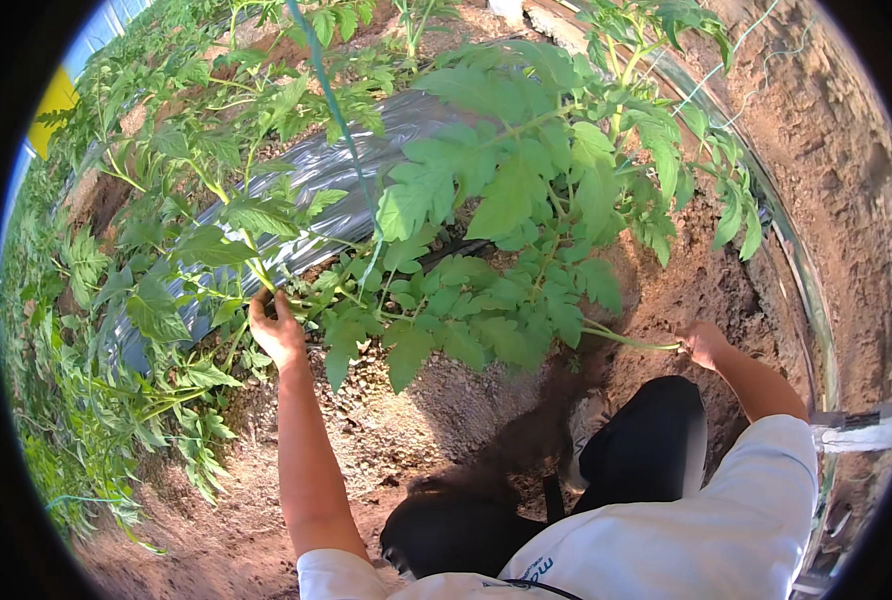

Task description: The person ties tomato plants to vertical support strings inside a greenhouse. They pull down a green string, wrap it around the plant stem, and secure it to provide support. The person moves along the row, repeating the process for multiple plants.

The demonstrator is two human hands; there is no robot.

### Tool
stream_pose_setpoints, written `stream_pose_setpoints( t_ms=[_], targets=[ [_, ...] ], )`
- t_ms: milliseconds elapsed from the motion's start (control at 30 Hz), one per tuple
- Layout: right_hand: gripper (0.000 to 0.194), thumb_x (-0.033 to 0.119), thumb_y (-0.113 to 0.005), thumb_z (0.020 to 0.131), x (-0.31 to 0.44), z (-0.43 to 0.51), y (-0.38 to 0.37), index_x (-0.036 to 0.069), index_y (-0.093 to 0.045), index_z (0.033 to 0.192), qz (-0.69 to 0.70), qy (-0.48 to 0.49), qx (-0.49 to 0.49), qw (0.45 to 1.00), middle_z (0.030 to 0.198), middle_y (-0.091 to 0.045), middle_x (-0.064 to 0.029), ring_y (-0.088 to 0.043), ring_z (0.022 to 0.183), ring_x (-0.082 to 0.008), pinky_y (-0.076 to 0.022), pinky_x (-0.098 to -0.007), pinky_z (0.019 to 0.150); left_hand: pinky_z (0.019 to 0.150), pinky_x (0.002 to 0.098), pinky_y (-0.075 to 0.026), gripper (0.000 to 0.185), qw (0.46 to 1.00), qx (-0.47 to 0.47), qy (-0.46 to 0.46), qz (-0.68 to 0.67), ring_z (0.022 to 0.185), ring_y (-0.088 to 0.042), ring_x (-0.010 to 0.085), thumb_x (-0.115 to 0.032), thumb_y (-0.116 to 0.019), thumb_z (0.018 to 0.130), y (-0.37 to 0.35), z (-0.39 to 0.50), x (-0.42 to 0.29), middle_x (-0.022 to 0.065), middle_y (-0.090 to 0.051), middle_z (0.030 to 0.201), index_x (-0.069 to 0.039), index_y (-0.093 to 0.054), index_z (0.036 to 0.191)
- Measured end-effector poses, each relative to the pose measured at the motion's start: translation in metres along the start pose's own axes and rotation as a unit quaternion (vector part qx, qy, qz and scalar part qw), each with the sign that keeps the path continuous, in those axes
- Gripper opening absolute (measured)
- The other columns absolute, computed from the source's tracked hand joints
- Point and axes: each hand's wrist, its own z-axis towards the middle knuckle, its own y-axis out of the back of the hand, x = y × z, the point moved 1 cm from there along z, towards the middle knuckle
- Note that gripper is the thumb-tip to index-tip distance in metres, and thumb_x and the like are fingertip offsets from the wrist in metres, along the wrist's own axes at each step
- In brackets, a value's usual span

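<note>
My left hand is at a tomato plant's stem, its thumb and a finger raised around the stem's lower part; how firmly they close on it cannot be told. Out to the right, my right hand grips the end of a cut or detached-looking tomato leaf stalk, whose leaflets reach left among other foliage. Broad tomato leaves fill the middle. A green twine hangs down between the plants to the foliage right of my left hand.
Silver plastic mulch film lies under the plants. Dense tomato plants line the left side. Bare soil and a curved pale edge or pipe run along the right. My dark-trousered knees are close below.
</note>
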Motion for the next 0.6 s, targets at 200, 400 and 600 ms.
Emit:
stream_pose_setpoints(
  t_ms=[200, 400, 600],
  targets=[
    [0.022, 0.017, -0.07, 0.076, -0.086, -0.121, -0.017, 0.011, -0.064, 0.096, -0.044, -0.304, -0.007, 0.952, 0.085, -0.066, -0.0149, -0.062, 0.088, -0.0341, -0.05, -0.0438, 0.073, 0.056, 0.0284, -0.052, 0.013, 0.999, -0.004, -0.038, -0.01, 0.062, -0.062, 0.0139, -0.006, -0.059, 0.09, 0.0, -0.006, -0.005, 0.013, -0.068, 0.088, 0.001, -0.058, 0.102],
    [0.031, 0.022, -0.072, 0.078, -0.094, -0.152, -0.066, 0.012, -0.065, 0.106, 0.026, -0.499, -0.125, 0.857, 0.093, -0.067, -0.0155, -0.064, 0.088, -0.0352, -0.05, -0.0455, 0.076, 0.057, 0.0279, -0.052, 0.015, 0.999, -0.006, -0.051, -0.017, 0.059, -0.063, 0.0147, -0.005, -0.059, 0.09, -0.007, -0.009, -0.011, 0.012, -0.068, 0.084, 0.002, -0.059, 0.103],
    [0.03, 0.025, -0.069, 0.082, -0.082, -0.048, -0.062, 0.009, -0.065, 0.107, 0.274, -0.482, -0.191, 0.81, 0.094, -0.067, -0.0171, -0.064, 0.091, -0.0354, -0.0499, -0.0448, 0.078, 0.06, 0.029, -0.052, 0.016, 0.998, -0.023, -0.027, -0.055, 0.064, -0.061, 0.0148, -0.005, -0.063, 0.087, 0.0, -0.006, 0.004, 0.0109, -0.067, 0.085, 0.002, -0.061, 0.102]
  ],
)
